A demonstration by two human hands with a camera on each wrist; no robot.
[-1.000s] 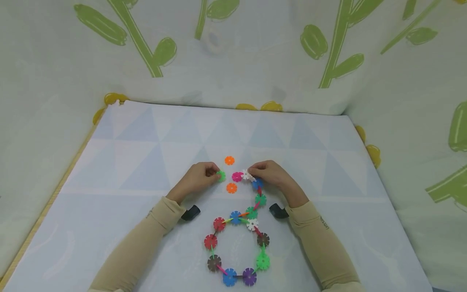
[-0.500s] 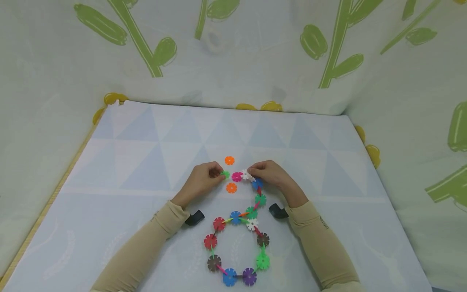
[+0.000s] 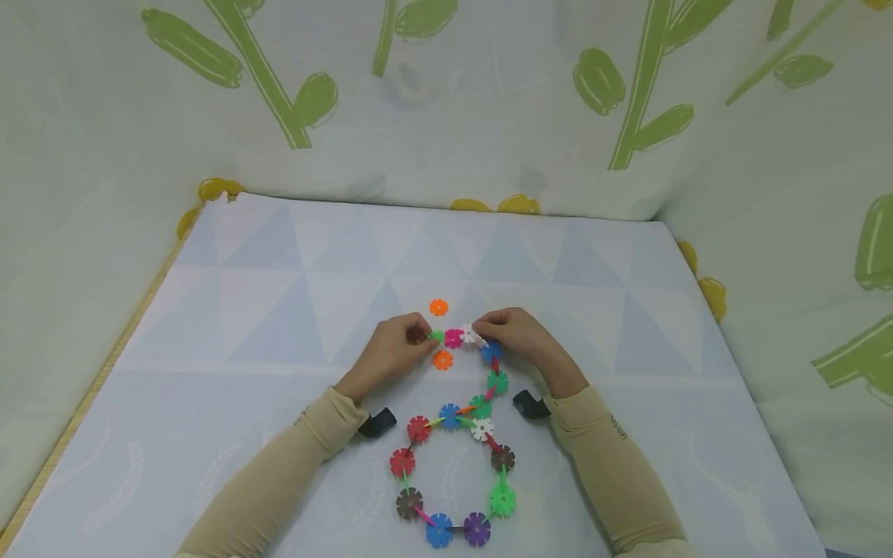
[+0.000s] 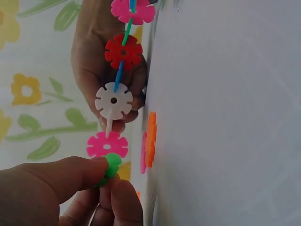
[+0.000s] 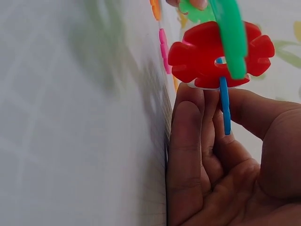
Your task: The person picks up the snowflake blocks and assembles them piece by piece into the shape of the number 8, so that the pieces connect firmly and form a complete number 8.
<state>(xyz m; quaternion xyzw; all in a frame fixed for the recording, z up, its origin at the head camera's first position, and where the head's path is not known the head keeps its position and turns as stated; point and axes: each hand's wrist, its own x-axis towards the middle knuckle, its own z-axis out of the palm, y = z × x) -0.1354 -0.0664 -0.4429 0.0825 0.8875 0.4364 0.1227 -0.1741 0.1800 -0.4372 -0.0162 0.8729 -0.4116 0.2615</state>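
In the head view my left hand [image 3: 391, 350] pinches a small green notched plastic disc [image 4: 113, 165] between thumb and fingers. That disc overlaps the edge of a pink notched disc [image 4: 107, 144] in the left wrist view. The pink one ends a chain of interlocked discs, followed by a white disc [image 4: 105, 100] and a red disc [image 4: 115, 47]. My right hand [image 3: 523, 333] holds the chain at the white disc, its fingertips partly hidden behind it. A blue disc [image 5: 225, 110] stands edge-on from the red one above the right palm.
Below, the chain joins a ring of discs, including a purple disc [image 3: 477, 529] and a light green disc [image 3: 503, 500]. Loose orange discs lie beyond [image 3: 439, 308] and nearer than the hands. Black wrist devices sit beside both cuffs. A patterned sheet covers the table [image 3: 279, 310].
My left hand has moved right with the green disc, bringing it from a gap away up to the pink disc. The right hand and the chain have stayed in place.
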